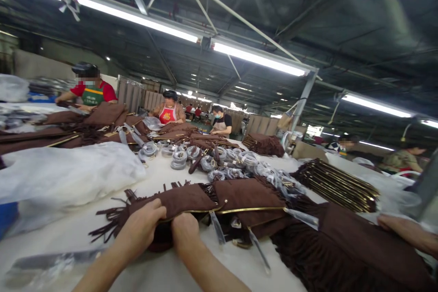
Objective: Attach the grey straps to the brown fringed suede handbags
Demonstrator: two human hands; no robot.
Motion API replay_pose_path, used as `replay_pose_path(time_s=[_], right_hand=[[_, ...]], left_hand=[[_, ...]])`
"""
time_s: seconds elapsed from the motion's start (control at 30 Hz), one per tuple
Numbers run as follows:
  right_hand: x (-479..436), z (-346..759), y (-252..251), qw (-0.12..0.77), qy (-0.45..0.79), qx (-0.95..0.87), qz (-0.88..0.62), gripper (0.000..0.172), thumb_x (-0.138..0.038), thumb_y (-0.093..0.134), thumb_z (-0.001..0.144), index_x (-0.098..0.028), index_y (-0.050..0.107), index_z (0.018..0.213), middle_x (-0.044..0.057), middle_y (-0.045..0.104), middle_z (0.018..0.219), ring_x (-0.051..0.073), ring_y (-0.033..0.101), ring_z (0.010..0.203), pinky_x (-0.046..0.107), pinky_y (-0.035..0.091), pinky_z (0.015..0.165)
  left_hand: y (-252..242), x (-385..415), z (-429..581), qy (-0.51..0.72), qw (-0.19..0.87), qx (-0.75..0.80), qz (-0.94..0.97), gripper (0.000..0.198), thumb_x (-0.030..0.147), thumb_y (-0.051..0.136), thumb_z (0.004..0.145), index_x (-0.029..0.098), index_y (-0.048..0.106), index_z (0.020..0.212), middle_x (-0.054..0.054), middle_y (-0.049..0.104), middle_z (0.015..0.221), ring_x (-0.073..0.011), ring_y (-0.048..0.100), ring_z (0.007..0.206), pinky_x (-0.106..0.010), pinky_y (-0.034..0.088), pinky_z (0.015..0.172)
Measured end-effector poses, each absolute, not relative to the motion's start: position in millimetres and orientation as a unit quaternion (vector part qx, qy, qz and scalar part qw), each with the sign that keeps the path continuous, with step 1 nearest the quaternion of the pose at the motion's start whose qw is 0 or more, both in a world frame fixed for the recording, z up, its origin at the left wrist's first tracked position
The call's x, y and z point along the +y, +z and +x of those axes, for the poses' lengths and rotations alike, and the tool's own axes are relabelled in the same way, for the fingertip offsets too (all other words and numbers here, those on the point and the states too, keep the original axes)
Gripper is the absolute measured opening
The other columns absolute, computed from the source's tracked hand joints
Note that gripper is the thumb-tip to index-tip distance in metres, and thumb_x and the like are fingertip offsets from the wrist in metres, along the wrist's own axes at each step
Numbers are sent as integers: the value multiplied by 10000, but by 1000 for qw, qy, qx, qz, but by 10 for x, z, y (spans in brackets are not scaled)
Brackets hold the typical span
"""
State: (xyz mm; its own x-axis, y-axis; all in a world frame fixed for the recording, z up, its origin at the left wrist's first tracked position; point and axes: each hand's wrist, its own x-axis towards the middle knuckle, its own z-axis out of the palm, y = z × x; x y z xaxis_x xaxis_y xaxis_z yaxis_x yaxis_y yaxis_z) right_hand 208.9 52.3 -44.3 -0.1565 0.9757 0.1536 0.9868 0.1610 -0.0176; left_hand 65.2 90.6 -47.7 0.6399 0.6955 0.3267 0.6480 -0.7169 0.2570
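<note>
A brown fringed bag (pixel 191 197) with a gold zipper lies on the table in front of me. My left hand (pixel 145 221) is closed on the near edge of its zipped opening, toward the left end. Close beside it, my right hand (pixel 185 229) curls over the same edge, its fingertips hidden in the dark opening. Touching this bag on the right is another brown bag (pixel 251 194), also gold-zipped. Plastic-wrapped zipper pulls (pixel 217 227) hang from the bags onto the white tabletop (pixel 140 267).
Several coiled straps in plastic (pixel 179 157) lie beyond the bags. A stack of gold-zipped pieces (pixel 337 185) sits at right, near another person's hand (pixel 407 232) on a large fringed bag (pixel 366 242). White plastic sheeting (pixel 75 169) covers the left side. Co-workers (pixel 167 112) work across the table.
</note>
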Motion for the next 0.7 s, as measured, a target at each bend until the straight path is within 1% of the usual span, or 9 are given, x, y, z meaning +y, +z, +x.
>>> replay_pose_path(time_s=[0.1,0.13,0.23,0.3,0.37,0.47,0.53,0.63,0.7], right_hand=[[302,2478,-340,48,-55,-770,-634,217,-133,484,885,-216,680,923,45,736,924,198,680,893,255,492,763],[238,2646,-298,37,-94,-756,-647,248,-145,437,914,-239,661,964,25,729,941,189,670,911,260,486,786],[170,3100,-240,8,-124,-743,-658,323,-53,450,852,-179,609,1102,95,688,1085,238,594,1085,354,424,941],[196,3271,-271,-18,-123,-755,-643,321,-19,479,812,-155,621,1066,107,689,1058,245,568,1121,405,320,1051],[223,3325,-311,-34,-131,-764,-630,270,-16,457,838,-141,643,987,108,698,975,230,598,1055,409,253,1092],[218,3297,-294,-36,-152,-763,-628,255,-40,416,891,-127,654,921,127,691,926,231,631,955,412,287,1057],[188,3264,-230,-31,-160,-762,-627,227,-64,432,901,-129,650,915,135,688,930,242,638,932,410,347,988],[122,3201,-126,-14,-162,-764,-624,213,-76,428,914,-133,634,901,140,689,918,250,645,920,389,388,897],[59,3138,-82,3,-155,-762,-629,199,-63,435,901,-137,619,913,137,697,913,252,658,900,368,402,837]], left_hand=[[-542,933,616,132,31,398,907,367,-35,367,695,196,631,801,-68,622,910,-213,597,881,-323,440,752],[-545,923,612,116,27,403,908,382,-37,370,678,198,643,807,-72,632,914,-220,603,889,-332,443,757],[-481,855,625,91,25,423,901,350,14,407,685,197,677,814,-86,659,915,-252,617,905,-366,459,771],[-402,790,644,81,22,440,894,302,63,433,706,188,692,795,-103,670,908,-272,622,903,-385,468,772],[-323,720,674,73,8,447,891,280,87,437,729,172,700,769,-125,674,903,-291,623,910,-405,471,779],[-241,601,776,85,-14,441,893,289,81,415,770,150,696,771,-154,669,929,-318,610,951,-431,462,806],[-212,499,907,105,2,434,895,272,86,413,800,152,676,804,-151,660,966,-302,610,955,-414,460,814],[-182,313,1194,137,74,419,895,189,198,443,867,171,630,878,-117,662,972,-262,634,924,-371,474,804],[-160,196,1408,152,101,416,891,213,298,488,877,164,594,1002,-120,667,1006,-274,646,950,-378,485,816]])
